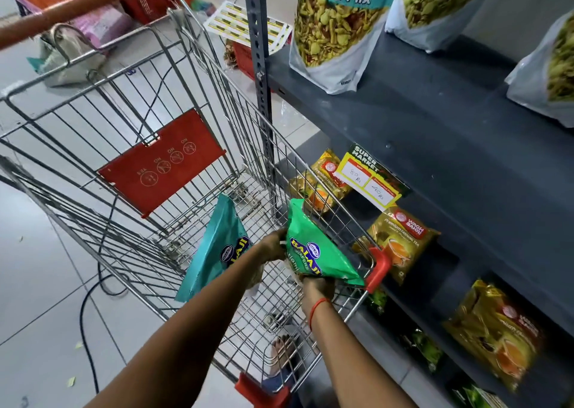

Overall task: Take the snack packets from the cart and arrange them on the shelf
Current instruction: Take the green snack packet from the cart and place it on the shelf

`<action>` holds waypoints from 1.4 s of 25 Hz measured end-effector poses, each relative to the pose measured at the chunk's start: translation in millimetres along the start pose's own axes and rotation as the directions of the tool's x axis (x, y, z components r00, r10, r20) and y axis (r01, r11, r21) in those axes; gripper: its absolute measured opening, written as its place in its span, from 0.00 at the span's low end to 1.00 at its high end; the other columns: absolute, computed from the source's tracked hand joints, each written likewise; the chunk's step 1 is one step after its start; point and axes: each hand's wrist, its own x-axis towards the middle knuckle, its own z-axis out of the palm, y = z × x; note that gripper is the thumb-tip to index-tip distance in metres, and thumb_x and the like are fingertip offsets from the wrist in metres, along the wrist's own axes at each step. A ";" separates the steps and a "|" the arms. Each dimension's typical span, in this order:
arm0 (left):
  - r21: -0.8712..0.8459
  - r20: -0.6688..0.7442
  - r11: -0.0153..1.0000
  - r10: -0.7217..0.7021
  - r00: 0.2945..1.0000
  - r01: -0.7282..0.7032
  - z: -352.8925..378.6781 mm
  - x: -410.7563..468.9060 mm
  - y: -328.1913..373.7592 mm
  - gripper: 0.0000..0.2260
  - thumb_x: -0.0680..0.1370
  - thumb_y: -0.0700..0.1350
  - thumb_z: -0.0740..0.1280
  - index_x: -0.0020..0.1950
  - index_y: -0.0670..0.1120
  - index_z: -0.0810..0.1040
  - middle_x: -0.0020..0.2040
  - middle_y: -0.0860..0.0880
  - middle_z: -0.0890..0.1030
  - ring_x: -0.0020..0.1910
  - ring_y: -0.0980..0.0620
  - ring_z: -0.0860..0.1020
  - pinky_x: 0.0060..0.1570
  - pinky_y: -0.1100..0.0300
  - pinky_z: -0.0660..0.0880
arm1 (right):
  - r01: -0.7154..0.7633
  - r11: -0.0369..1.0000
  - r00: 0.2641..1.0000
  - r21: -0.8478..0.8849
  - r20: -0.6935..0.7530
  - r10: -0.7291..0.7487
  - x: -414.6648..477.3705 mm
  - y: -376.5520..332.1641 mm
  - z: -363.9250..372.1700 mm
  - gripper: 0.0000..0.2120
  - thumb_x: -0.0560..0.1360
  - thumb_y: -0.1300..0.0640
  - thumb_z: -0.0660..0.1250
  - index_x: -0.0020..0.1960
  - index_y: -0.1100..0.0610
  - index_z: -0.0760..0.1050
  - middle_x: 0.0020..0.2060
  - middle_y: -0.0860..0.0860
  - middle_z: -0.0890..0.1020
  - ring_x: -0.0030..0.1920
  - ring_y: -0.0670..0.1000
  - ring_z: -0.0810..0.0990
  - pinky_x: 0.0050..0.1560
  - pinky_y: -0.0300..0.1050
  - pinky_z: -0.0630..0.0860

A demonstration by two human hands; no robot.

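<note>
A wire shopping cart (380,266) stands beside a dark grey shelf (435,128). Inside the cart's near right corner, a green Balaji wafers packet (313,249) is lifted above the cart floor. My left hand (273,247) grips its left edge and my right hand (316,286), a red thread on the wrist, holds its lower edge. A teal Balaji packet (214,249) stands tilted in the cart, partly hidden by my left forearm. I cannot tell whether my left hand touches it.
Large Mitha Mix bags (335,28) stand on the grey shelf. Yellow tea packets (400,240) and a price tag (369,181) occupy the level below. The cart's red seat flap (161,162) hangs inside. Sacks, red baskets and a black cable (84,308) lie on the tiled floor.
</note>
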 end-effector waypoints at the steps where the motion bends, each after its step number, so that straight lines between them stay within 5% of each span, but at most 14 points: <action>1: -0.008 0.008 1.000 -0.008 1.000 0.008 -5.3 -8.5 3.0 0.29 0.71 0.22 0.61 0.70 0.40 0.65 0.70 0.40 0.70 0.64 0.43 0.73 0.58 0.59 0.76 | -0.009 0.998 0.999 -0.059 -0.039 0.007 -14.0 -8.8 -1.6 0.10 0.80 0.69 0.56 0.53 0.67 0.76 0.61 0.62 0.78 0.56 0.63 0.80 0.58 0.41 0.79; 4: 0.120 -0.068 0.990 0.088 0.994 -0.080 -26.9 -44.7 18.6 0.28 0.72 0.27 0.65 0.70 0.43 0.67 0.68 0.44 0.73 0.65 0.45 0.74 0.62 0.59 0.72 | 0.055 0.992 0.981 -0.113 -0.181 -0.075 -49.6 -34.1 -8.2 0.12 0.74 0.72 0.66 0.57 0.71 0.76 0.56 0.64 0.81 0.56 0.60 0.81 0.53 0.45 0.75; 7: 0.178 -0.133 0.961 0.239 0.962 -0.214 -46.3 -100.4 38.9 0.27 0.72 0.31 0.68 0.69 0.43 0.68 0.66 0.44 0.75 0.65 0.46 0.73 0.61 0.60 0.71 | 0.146 0.963 0.987 -0.225 -0.034 -0.157 -94.3 -51.0 -22.7 0.07 0.73 0.66 0.70 0.51 0.63 0.75 0.43 0.55 0.80 0.41 0.52 0.78 0.37 0.37 0.74; 9: 0.194 -0.176 0.933 0.338 0.925 -0.304 -56.2 -140.2 60.0 0.26 0.71 0.34 0.71 0.68 0.41 0.69 0.66 0.43 0.75 0.67 0.46 0.72 0.66 0.54 0.71 | 0.267 0.929 0.963 -0.255 0.026 -0.270 -125.9 -65.0 -36.4 0.11 0.73 0.60 0.72 0.49 0.56 0.71 0.44 0.53 0.77 0.37 0.49 0.74 0.30 0.35 0.70; 13: 0.102 -0.216 0.881 0.472 0.855 -0.461 -65.1 -205.6 113.1 0.24 0.71 0.34 0.71 0.66 0.38 0.69 0.64 0.43 0.75 0.63 0.49 0.72 0.65 0.52 0.71 | 0.738 0.644 0.672 -0.201 0.130 -0.729 -186.8 -104.5 -65.6 0.23 0.69 0.61 0.76 0.61 0.59 0.73 0.54 0.53 0.78 0.52 0.49 0.75 0.43 0.35 0.74; 16: 0.030 -0.217 0.825 0.556 0.802 -0.564 -60.8 -227.3 169.5 0.24 0.72 0.33 0.70 0.66 0.39 0.69 0.59 0.50 0.76 0.59 0.52 0.75 0.52 0.68 0.78 | 0.846 0.531 0.532 -0.056 0.169 -0.830 -224.6 -146.9 -91.4 0.26 0.70 0.62 0.74 0.65 0.58 0.70 0.61 0.54 0.79 0.62 0.54 0.77 0.62 0.48 0.77; 18: 0.047 -0.191 0.773 0.629 0.754 -0.633 -46.8 -226.9 212.1 0.23 0.72 0.32 0.69 0.66 0.39 0.69 0.56 0.50 0.78 0.55 0.53 0.77 0.45 0.76 0.76 | 0.891 0.453 0.454 -0.036 0.113 -0.884 -238.0 -175.1 -115.5 0.21 0.70 0.63 0.74 0.61 0.57 0.71 0.60 0.55 0.81 0.61 0.55 0.78 0.63 0.55 0.76; 22: 0.106 -0.166 0.742 0.669 0.724 -0.662 -16.2 -204.5 260.4 0.21 0.72 0.30 0.68 0.64 0.33 0.70 0.55 0.39 0.78 0.44 0.59 0.80 0.47 0.66 0.77 | 0.889 0.453 0.454 -0.069 -0.001 -0.891 -235.6 -212.1 -151.5 0.21 0.70 0.64 0.74 0.61 0.61 0.72 0.56 0.59 0.82 0.56 0.56 0.81 0.59 0.55 0.78; 24: 0.144 -0.135 0.705 0.709 0.692 -0.694 2.6 -190.4 280.1 0.19 0.72 0.30 0.69 0.61 0.31 0.72 0.52 0.40 0.78 0.39 0.65 0.79 0.41 0.74 0.76 | 0.877 0.477 0.477 -0.056 -0.016 -0.879 -230.7 -224.7 -175.0 0.22 0.70 0.64 0.74 0.62 0.62 0.72 0.54 0.57 0.82 0.53 0.53 0.81 0.54 0.48 0.79; 26: 0.139 -0.110 0.702 0.712 0.694 -0.698 28.0 -181.1 302.1 0.19 0.71 0.32 0.71 0.61 0.34 0.74 0.53 0.41 0.79 0.44 0.55 0.80 0.44 0.72 0.77 | 0.870 0.493 0.492 -0.021 -0.041 -0.870 -227.5 -235.7 -206.4 0.20 0.71 0.65 0.73 0.61 0.61 0.73 0.53 0.55 0.82 0.50 0.50 0.80 0.49 0.41 0.78; 29: 0.143 -0.039 0.678 0.732 0.681 -0.721 76.9 -174.8 331.2 0.19 0.71 0.36 0.73 0.61 0.36 0.75 0.57 0.38 0.81 0.55 0.41 0.80 0.58 0.50 0.77 | 0.855 0.518 0.516 -0.015 -0.080 -0.853 -222.2 -243.8 -262.4 0.20 0.72 0.66 0.72 0.62 0.63 0.73 0.54 0.55 0.81 0.50 0.50 0.79 0.46 0.33 0.78; 31: 0.161 -0.021 0.667 0.740 0.673 -0.728 113.3 -171.2 343.6 0.20 0.71 0.38 0.73 0.61 0.36 0.74 0.57 0.36 0.80 0.56 0.39 0.79 0.58 0.48 0.76 | 0.837 0.548 0.546 -0.009 -0.078 -0.834 -221.7 -246.8 -300.2 0.21 0.72 0.66 0.71 0.64 0.65 0.72 0.56 0.56 0.80 0.51 0.50 0.79 0.47 0.33 0.79; 33: 0.160 -0.008 0.671 0.734 0.679 -0.724 150.5 -168.4 354.5 0.21 0.71 0.39 0.73 0.61 0.36 0.74 0.58 0.36 0.79 0.56 0.38 0.78 0.55 0.48 0.77 | 0.823 0.569 0.565 -0.013 -0.093 -0.820 -221.9 -247.0 -338.6 0.21 0.73 0.68 0.70 0.65 0.66 0.71 0.60 0.61 0.79 0.55 0.52 0.77 0.57 0.43 0.78; 35: 0.162 0.045 0.663 0.735 0.677 -0.731 198.8 -169.7 367.4 0.22 0.71 0.40 0.73 0.62 0.36 0.73 0.58 0.36 0.79 0.56 0.38 0.78 0.54 0.47 0.77 | 0.819 0.574 0.570 0.012 -0.130 -0.811 -227.1 -240.2 -387.7 0.21 0.74 0.70 0.68 0.65 0.67 0.70 0.62 0.62 0.78 0.53 0.51 0.79 0.51 0.37 0.80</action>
